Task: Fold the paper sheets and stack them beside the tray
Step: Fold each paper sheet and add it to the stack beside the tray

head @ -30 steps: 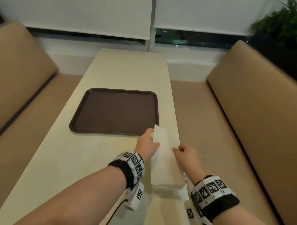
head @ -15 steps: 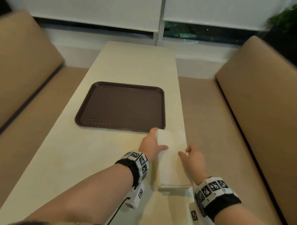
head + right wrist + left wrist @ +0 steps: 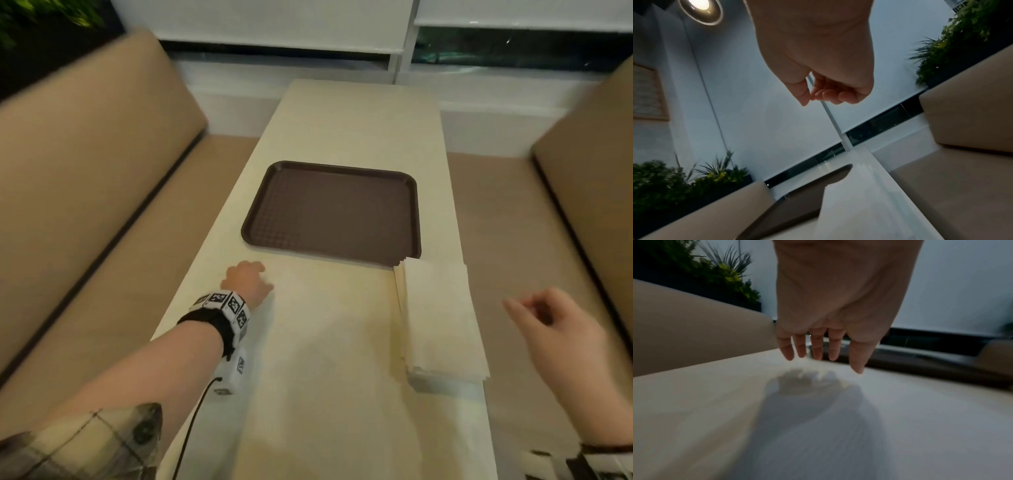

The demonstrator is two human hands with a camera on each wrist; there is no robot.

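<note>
A brown tray [image 3: 332, 212] lies in the middle of the cream table [image 3: 359, 126]. A stack of folded white paper sheets [image 3: 442, 318] sits just in front of the tray's near right corner, along the table's right edge. What looks like a flat unfolded sheet [image 3: 329, 359] lies left of the stack. My left hand [image 3: 248, 279] is at this sheet's far left corner; in the left wrist view its fingers [image 3: 817, 350] are straight and just over the surface. My right hand [image 3: 534, 318] hangs right of the stack, off the table, loosely curled and holding nothing.
Tan padded benches stand along the left [image 3: 85, 178] and right [image 3: 589, 192] of the table. A window sill with white blinds [image 3: 267, 20] closes the far end. Green plants [image 3: 674, 177] stand behind the left bench. The tray's rim [image 3: 941, 365] runs right of my left hand.
Both hands have come off the folded stack. My left hand moved left across the table, my right hand drew back to the right past the table edge. The head view swung left.
</note>
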